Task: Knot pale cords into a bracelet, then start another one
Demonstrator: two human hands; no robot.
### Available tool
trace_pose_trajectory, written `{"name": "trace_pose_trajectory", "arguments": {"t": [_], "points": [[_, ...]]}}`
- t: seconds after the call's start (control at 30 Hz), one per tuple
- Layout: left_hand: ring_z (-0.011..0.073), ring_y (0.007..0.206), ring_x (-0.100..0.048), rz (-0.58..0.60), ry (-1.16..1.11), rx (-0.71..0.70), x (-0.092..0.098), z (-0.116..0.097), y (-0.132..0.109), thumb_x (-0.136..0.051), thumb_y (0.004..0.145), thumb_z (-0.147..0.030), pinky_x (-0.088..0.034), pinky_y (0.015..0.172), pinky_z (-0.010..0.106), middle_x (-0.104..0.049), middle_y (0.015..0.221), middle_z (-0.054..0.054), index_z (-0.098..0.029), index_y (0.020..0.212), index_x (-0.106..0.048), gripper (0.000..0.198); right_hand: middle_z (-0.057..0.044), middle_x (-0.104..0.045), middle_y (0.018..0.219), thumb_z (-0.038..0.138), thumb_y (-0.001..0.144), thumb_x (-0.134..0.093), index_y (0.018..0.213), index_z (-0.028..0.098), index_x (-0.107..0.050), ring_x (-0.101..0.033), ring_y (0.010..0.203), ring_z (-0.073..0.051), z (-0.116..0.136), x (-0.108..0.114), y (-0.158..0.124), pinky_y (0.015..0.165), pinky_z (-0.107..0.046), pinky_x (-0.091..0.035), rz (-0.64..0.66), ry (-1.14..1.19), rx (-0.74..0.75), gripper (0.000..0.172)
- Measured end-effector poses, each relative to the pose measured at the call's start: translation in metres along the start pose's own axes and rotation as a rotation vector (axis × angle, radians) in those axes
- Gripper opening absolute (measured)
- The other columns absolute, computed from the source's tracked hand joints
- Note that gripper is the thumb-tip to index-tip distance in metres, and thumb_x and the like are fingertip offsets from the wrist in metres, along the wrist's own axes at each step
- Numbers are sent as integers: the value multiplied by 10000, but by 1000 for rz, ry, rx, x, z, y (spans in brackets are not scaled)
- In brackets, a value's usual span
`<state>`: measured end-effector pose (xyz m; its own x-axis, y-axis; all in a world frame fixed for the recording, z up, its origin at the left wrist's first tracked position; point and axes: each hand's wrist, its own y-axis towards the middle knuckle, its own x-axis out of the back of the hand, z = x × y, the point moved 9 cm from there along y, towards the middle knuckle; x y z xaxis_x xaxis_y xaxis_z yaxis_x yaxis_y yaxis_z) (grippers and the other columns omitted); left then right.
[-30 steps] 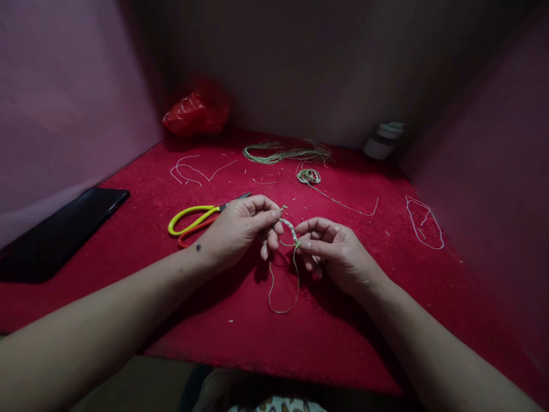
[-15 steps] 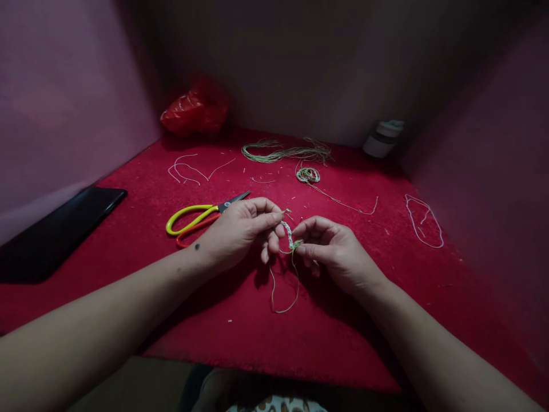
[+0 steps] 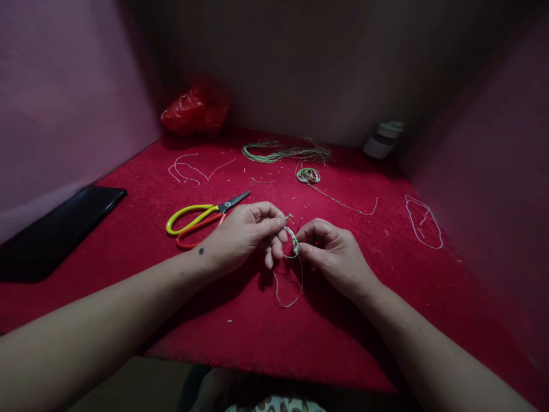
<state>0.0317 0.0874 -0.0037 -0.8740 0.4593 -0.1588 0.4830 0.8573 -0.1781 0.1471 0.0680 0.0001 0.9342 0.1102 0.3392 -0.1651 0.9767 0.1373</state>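
Observation:
Between my hands is a short braided cord (image 3: 293,236), pale with green strands, curving downward. My left hand (image 3: 257,229) pinches its upper end between thumb and index finger, where short green thread ends stick out. At the lower end, my right hand (image 3: 330,249) closes thumb and fingertips on the cord. A thin loose thread (image 3: 286,305) hangs below in a loop. Just left of my left hand lie scissors (image 3: 206,220) with one yellow and one red handle, their dark blades pointing away to the right.
On the red table (image 3: 257,343) lie a bundle of green threads (image 3: 283,153), a coiled braid (image 3: 307,175), white threads (image 3: 189,166) and a pinkish loop (image 3: 422,223). A red plastic bag (image 3: 195,111), a white jar (image 3: 383,140) and a black phone-like slab (image 3: 64,232) stand or lie around.
Both hands have shifted slightly right and toward me with the braided cord. The cord now curves more, and its hanging thread loop has swung a little to the right.

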Motion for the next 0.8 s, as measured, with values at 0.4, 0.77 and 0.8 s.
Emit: {"name": "trace_pose_trajectory", "arguments": {"t": [0.4, 0.77, 0.8], "points": [[94, 409, -548, 137, 79, 88, -15, 9, -4, -518, 833, -216, -438, 357, 173, -616, 606, 22, -132, 782, -499, 99, -31, -609, 753, 201, 743, -624, 746, 151, -614, -553, 683, -123, 0, 2, 0, 574, -232, -430, -10, -25, 24, 51], [81, 425, -545, 171, 28, 127, -11, 20, 0, -570, 804, -200, -430, 355, 169, -644, 711, 56, -110, 786, -553, 94, -25, -600, 705, 216, 720, -635, 728, 145, -622, -554, 632, -117, -5, -4, 1, 584, -247, -452, 3, 11, 6, 73], [80, 427, -543, 170, 21, 128, -11, 21, 0, -572, 803, -199, -432, 358, 170, -643, 716, 57, -109, 787, -555, 92, -23, -605, 702, 211, 720, -627, 752, 146, -616, -551, 603, -111, -8, -6, 1, 559, -242, -453, 19, 45, -33, 74]]}}
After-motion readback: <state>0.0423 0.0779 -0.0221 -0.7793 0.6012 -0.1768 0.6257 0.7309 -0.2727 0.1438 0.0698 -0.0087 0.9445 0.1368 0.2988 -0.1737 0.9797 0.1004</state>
